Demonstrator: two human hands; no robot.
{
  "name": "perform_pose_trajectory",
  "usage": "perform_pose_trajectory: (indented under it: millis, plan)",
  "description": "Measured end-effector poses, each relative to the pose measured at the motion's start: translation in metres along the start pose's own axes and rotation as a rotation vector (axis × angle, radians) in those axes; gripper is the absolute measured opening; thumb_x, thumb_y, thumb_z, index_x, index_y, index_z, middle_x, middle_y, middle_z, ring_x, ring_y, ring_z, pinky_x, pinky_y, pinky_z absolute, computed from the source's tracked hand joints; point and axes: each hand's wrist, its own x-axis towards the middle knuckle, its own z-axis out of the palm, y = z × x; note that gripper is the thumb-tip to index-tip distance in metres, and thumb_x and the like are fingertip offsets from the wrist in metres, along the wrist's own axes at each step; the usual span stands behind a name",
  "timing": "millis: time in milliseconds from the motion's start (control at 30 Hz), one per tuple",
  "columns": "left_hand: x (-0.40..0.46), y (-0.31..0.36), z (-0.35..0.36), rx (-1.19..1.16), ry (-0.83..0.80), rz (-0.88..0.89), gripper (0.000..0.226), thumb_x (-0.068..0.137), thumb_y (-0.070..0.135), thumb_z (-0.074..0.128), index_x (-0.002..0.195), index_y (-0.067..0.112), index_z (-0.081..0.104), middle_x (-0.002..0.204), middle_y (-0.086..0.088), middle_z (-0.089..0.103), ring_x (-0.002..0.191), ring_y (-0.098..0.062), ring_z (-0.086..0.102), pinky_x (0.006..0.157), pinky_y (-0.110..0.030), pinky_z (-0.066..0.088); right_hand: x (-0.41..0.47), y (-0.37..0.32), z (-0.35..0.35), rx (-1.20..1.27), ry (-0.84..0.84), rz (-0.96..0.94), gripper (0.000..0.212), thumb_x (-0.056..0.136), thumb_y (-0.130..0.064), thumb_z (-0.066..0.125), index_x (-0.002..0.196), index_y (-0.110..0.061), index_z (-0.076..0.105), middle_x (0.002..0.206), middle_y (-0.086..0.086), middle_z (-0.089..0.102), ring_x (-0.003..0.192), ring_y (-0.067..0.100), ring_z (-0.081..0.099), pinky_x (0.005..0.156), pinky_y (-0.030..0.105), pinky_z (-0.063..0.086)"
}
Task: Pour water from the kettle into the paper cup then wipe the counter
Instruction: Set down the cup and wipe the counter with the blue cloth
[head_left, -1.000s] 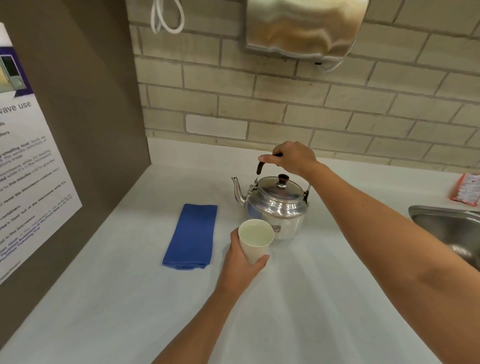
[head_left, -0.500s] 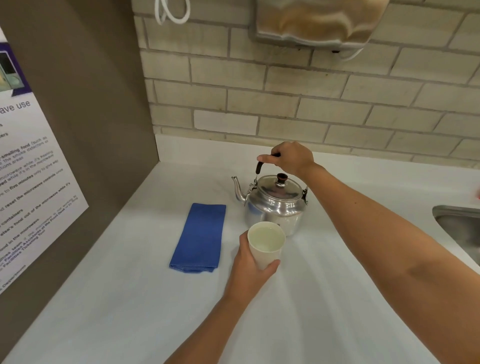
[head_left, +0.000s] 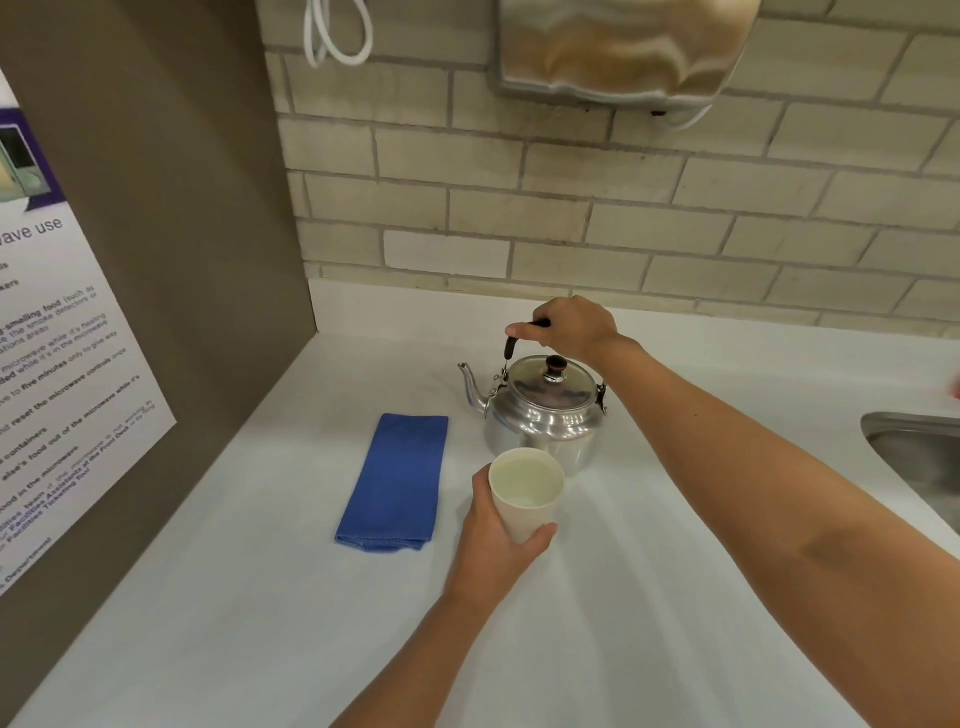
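Note:
A shiny metal kettle (head_left: 540, 415) stands upright on the white counter (head_left: 649, 597), spout pointing left. My right hand (head_left: 571, 327) is closed around its dark handle, above the lid. Just in front of the kettle is a white paper cup (head_left: 524, 493), gripped from the left and below by my left hand (head_left: 498, 540). The cup looks to hold some liquid. A folded blue cloth (head_left: 397, 480) lies flat on the counter to the left of the cup.
A steel sink (head_left: 919, 457) is set into the counter at the right edge. A brown side panel with a printed notice (head_left: 62, 395) closes off the left. A metal dispenser (head_left: 618, 52) hangs on the brick wall above the kettle.
The view has shifted slightly; the sink slid toward the right edge. Both hands keep their grips and the kettle stays upright on the counter.

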Motion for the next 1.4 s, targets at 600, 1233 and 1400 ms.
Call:
perform_pose_trajectory:
  millis: [600,1233,1400]
  plan:
    - [-0.007,-0.007,-0.029,0.119,0.011,0.053,0.062,0.084,0.002,0.053,0.137,0.013,0.022,0.129,-0.005,0.039,0.120,-0.017,0.039,0.098,-0.020,0.029,-0.145,-0.003,0.052,0.144,0.169,0.086,0.052,0.091,-0.031,0.056,0.135,-0.008,0.041,0.132,0.014,0.046,0.121,0.030,0.045,0.097,0.047,0.043]
    - [0.109,-0.052,-0.095,1.006,-0.171,0.055,0.054,0.097,0.034,0.027,0.145,0.011,0.016,0.156,-0.014,0.011,0.144,-0.032,0.006,0.117,-0.047,0.006,-0.225,0.021,0.154,-0.174,-0.034,0.354,0.066,0.093,-0.056,0.015,0.150,-0.024,0.007,0.160,0.002,0.001,0.147,0.025,-0.004,0.116,0.052,0.002]
    - [0.135,-0.062,-0.126,1.033,-0.152,0.056,0.051,0.096,0.029,0.026,0.144,0.013,0.019,0.155,-0.014,0.014,0.143,-0.032,0.010,0.117,-0.047,0.010,-0.224,0.022,0.154,-0.180,-0.045,0.348,0.066,0.093,-0.057,0.013,0.150,-0.026,0.004,0.160,0.001,-0.002,0.147,0.024,-0.006,0.118,0.051,0.001]
